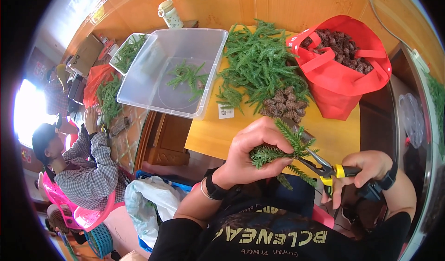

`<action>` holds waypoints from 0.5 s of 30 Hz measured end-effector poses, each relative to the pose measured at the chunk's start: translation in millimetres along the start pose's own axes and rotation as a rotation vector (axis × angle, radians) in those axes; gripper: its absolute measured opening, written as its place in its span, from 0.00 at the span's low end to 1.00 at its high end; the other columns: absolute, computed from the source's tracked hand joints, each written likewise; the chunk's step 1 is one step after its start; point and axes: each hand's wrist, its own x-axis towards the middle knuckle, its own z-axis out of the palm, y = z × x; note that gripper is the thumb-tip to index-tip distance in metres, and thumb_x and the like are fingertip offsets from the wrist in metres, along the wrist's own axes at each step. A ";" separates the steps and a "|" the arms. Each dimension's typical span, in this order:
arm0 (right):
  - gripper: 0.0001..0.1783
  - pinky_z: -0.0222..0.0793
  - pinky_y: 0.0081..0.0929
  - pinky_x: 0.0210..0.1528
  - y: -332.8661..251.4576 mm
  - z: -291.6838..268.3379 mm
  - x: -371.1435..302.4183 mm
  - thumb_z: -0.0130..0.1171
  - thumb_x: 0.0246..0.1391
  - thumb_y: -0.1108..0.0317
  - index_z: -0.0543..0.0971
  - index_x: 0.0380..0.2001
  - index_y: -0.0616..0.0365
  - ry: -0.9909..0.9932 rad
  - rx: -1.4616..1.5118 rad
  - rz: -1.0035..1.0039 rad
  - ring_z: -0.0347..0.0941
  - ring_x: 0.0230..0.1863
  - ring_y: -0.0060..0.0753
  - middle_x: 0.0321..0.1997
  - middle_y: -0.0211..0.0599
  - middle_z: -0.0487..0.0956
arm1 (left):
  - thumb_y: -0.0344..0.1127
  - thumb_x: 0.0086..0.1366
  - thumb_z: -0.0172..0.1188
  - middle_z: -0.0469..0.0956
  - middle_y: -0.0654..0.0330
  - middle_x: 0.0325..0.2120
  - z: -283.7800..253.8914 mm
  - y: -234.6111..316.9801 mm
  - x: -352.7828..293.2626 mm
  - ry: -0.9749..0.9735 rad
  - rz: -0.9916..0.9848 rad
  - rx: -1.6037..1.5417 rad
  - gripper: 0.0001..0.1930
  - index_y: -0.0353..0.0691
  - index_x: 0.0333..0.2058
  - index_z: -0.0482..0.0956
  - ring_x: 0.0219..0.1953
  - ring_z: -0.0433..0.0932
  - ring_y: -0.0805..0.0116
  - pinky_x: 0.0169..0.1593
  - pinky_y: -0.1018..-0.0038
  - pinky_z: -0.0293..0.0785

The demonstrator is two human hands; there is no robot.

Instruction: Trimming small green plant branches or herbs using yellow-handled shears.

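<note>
My left hand is closed around a small green artificial pine sprig, holding it in front of my chest. In my right hand are long-nose pliers with yellow and black handles. The plier jaws are parted and reach to the sprig's stem beside my left fingers; whether they grip it I cannot tell. Just beyond my left hand, a cluster of brown pine cones lies on the yellow table. A large heap of green pine sprigs spreads behind the cones.
A red fabric bag full of pine cones stands at the right. Left of the heap is a clear plastic bin holding a few sprigs. A co-worker in a checked shirt sits at the left. A bottle stands by the wall.
</note>
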 end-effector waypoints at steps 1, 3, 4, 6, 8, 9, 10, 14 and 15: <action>0.25 0.56 0.48 0.57 -2.0 5.4 0.5 0.53 0.56 0.55 0.59 0.13 0.56 0.029 -0.047 -0.018 0.67 0.52 0.52 0.41 0.54 0.78 | 0.23 0.45 0.66 0.74 0.61 0.26 -1.0 0.3 0.0 -0.008 -0.010 -0.018 0.11 0.38 0.29 0.77 0.31 0.72 0.68 0.36 0.75 0.68; 0.17 0.56 0.41 0.58 -6.7 9.7 -5.4 0.51 0.58 0.59 0.67 0.27 0.64 0.113 -0.171 -0.009 0.67 0.53 0.47 0.42 0.50 0.78 | 0.22 0.45 0.65 0.74 0.61 0.27 -1.8 -1.9 -1.4 -0.005 -0.018 -0.011 0.11 0.38 0.30 0.78 0.31 0.72 0.69 0.36 0.76 0.68; 0.18 0.56 0.34 0.59 -5.9 10.9 -9.0 0.48 0.59 0.64 0.74 0.41 0.72 0.205 -0.294 -0.006 0.67 0.54 0.41 0.43 0.46 0.78 | 0.22 0.46 0.65 0.73 0.61 0.28 -1.8 -2.6 -2.2 -0.009 -0.024 -0.010 0.11 0.38 0.31 0.79 0.31 0.71 0.69 0.36 0.76 0.68; 0.20 0.57 0.31 0.58 3.2 14.8 -11.1 0.44 0.61 0.63 0.75 0.40 0.72 0.222 -0.116 -0.020 0.68 0.54 0.38 0.42 0.43 0.78 | 0.22 0.46 0.65 0.72 0.62 0.28 -2.0 -1.6 -3.0 -0.029 -0.065 -0.050 0.11 0.38 0.32 0.80 0.32 0.71 0.70 0.37 0.76 0.67; 0.22 0.57 0.32 0.58 5.2 20.7 -6.1 0.41 0.62 0.61 0.76 0.39 0.73 0.118 0.011 -0.054 0.68 0.53 0.40 0.41 0.43 0.79 | 0.22 0.47 0.64 0.71 0.63 0.28 -2.7 -2.3 -2.8 -0.054 -0.104 -0.095 0.11 0.38 0.32 0.81 0.32 0.71 0.71 0.37 0.77 0.67; 0.19 0.57 0.43 0.56 0.0 29.8 -3.4 0.44 0.59 0.61 0.74 0.29 0.69 0.182 0.083 0.005 0.67 0.51 0.51 0.36 0.51 0.79 | 0.22 0.47 0.64 0.70 0.63 0.28 -4.8 -2.6 -2.6 -0.076 -0.090 -0.122 0.11 0.38 0.33 0.81 0.32 0.70 0.71 0.38 0.77 0.67; 0.19 0.57 0.43 0.56 1.0 30.0 -3.8 0.44 0.59 0.61 0.74 0.29 0.69 0.184 0.081 0.003 0.67 0.51 0.51 0.36 0.51 0.79 | 0.23 0.48 0.64 0.69 0.63 0.28 -6.1 -2.7 -1.8 -0.100 -0.072 -0.150 0.11 0.38 0.33 0.81 0.32 0.70 0.71 0.38 0.77 0.66; 0.20 0.58 0.44 0.55 10.6 22.7 -14.9 0.47 0.57 0.58 0.73 0.26 0.68 0.250 0.082 0.120 0.68 0.49 0.55 0.32 0.51 0.79 | 0.23 0.48 0.65 0.70 0.63 0.28 -9.6 -1.8 -3.5 -0.091 -0.110 -0.241 0.10 0.38 0.31 0.82 0.32 0.70 0.71 0.38 0.77 0.66; 0.20 0.58 0.44 0.54 12.0 21.1 -18.0 0.48 0.56 0.57 0.73 0.26 0.68 0.289 0.135 0.170 0.68 0.49 0.55 0.30 0.51 0.79 | 0.24 0.48 0.65 0.70 0.63 0.29 -11.5 -3.7 -4.0 -0.110 -0.089 -0.263 0.10 0.37 0.33 0.81 0.33 0.71 0.71 0.39 0.77 0.67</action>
